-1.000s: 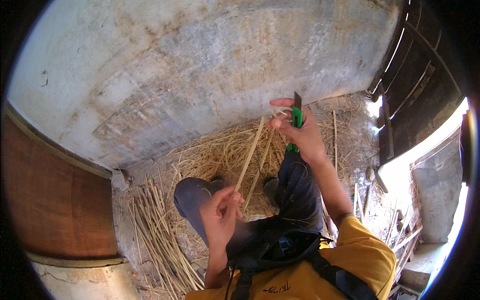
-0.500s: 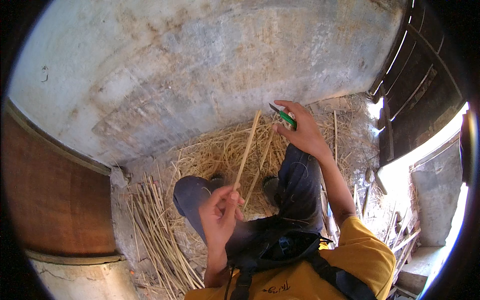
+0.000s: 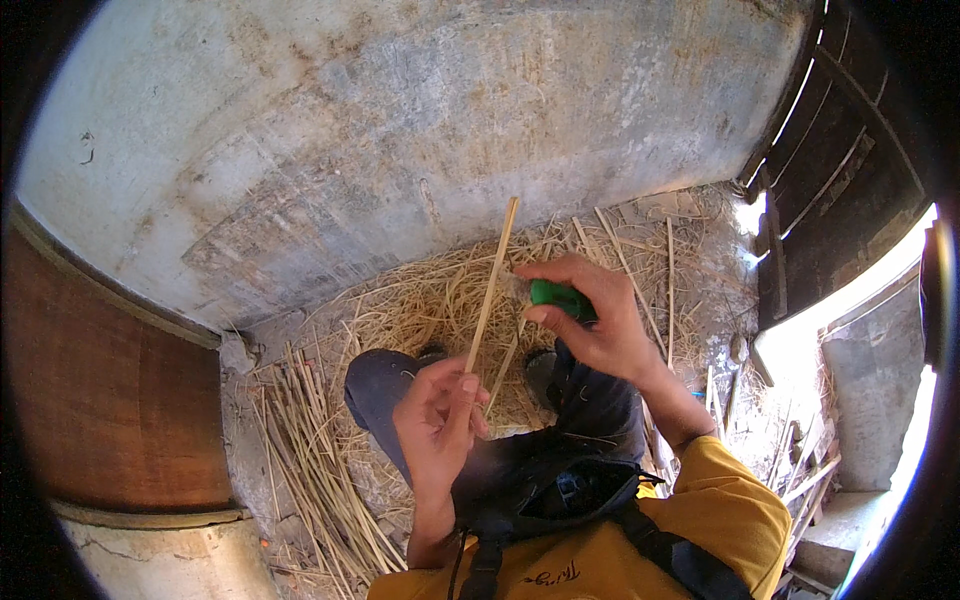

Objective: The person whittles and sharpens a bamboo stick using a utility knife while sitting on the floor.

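Observation:
My left hand [image 3: 438,412] is closed around the lower end of a thin, pale bamboo strip [image 3: 491,285]. The strip stands slanted, its top tipped away toward the wall. A green-handled knife [image 3: 556,294] sits in my right hand [image 3: 606,315], with fingers and thumb wrapped round the handle. Blur hides the knife's blade near the strip, and I cannot tell whether the two touch. Another pale strip [image 3: 503,368] slants between my legs, just right of the left hand.
Curly shavings [image 3: 420,308] cover the floor before my feet. A bundle of long strips [image 3: 318,460] lies at left, with loose strips [image 3: 670,262] at right. A stained wall [image 3: 440,130] rises ahead; a brown panel [image 3: 115,390] stands left. My open waist bag [image 3: 570,492] is at my lap.
My right hand has come down and nearer with the knife, turning it toward the strip. The left hand has barely moved; the strip stands slightly higher and straighter.

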Tool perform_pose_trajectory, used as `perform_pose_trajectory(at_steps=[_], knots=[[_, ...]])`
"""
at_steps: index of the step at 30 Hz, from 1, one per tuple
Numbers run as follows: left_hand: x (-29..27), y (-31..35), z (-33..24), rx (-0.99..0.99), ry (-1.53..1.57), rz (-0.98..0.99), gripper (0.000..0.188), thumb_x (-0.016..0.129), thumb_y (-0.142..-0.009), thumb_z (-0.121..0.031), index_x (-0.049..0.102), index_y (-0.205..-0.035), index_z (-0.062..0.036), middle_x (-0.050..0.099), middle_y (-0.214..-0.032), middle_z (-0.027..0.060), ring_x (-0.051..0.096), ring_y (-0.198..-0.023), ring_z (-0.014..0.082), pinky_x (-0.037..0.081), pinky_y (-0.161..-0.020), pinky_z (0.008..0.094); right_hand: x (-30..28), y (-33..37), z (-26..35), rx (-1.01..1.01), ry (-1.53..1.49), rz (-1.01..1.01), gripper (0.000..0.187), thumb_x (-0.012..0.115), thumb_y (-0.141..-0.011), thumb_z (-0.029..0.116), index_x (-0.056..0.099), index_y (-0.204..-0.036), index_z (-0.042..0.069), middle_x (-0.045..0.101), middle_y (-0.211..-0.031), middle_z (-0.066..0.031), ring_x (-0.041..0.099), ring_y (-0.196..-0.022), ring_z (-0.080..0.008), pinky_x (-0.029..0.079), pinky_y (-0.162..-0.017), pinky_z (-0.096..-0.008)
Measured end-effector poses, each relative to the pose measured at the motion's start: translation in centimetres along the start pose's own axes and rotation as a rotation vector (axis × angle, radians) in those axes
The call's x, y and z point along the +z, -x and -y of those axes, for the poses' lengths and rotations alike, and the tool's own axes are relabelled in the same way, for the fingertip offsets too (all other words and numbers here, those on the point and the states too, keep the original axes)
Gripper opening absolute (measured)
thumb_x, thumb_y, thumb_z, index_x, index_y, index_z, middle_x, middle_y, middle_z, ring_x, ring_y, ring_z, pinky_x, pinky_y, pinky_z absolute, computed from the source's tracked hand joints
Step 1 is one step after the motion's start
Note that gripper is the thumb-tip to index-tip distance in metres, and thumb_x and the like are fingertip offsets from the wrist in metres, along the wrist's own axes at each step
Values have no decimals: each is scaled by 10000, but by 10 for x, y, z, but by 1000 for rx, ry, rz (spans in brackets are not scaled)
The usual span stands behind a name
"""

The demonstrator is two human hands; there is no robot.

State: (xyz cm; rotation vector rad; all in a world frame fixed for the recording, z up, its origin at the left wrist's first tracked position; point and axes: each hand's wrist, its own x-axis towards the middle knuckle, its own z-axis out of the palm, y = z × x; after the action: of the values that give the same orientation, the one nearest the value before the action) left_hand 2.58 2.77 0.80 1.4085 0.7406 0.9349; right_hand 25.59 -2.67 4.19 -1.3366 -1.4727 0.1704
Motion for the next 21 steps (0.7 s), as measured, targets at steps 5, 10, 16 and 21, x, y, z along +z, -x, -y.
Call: perform_pose_trajectory(at_steps=[5,10,16,21], knots=[[6,-1,-6,-13,11,-23,173,661,-1028,-70,609,-1174,7,703,-818,113,588,-485,87,393,-382,211,23,14,-12,-243,-33,-50,285,861,-826,120,678,-1042,89,739,-984,-92,749,-810,-280,583,-642,-346],[5,-1,-7,-25,64,-31,152,664,-1021,-56,599,-1147,-2,700,-814,114,596,-489,96,391,-375,210,32,22,-9,-233,22,-30,271,860,-823,124,685,-1029,98,739,-968,-78,747,-792,-276,586,-625,-357],[9,-1,-8,-2,53,-35,153,671,-1017,-57,597,-1142,-11,699,-826,113,599,-496,96,385,-368,209,35,24,-7,-273,88,-8,257,857,-828,160,694,-1023,120,736,-953,-57,741,-757,-261,579,-601,-356],[12,0,-3,25,32,-60,127,681,-1017,-66,596,-1098,-17,700,-831,103,586,-514,77,365,-379,207,33,25,-7,-250,87,17,250,862,-827,176,696,-1008,130,725,-925,-47,727,-713,-250,565,-573,-350]])
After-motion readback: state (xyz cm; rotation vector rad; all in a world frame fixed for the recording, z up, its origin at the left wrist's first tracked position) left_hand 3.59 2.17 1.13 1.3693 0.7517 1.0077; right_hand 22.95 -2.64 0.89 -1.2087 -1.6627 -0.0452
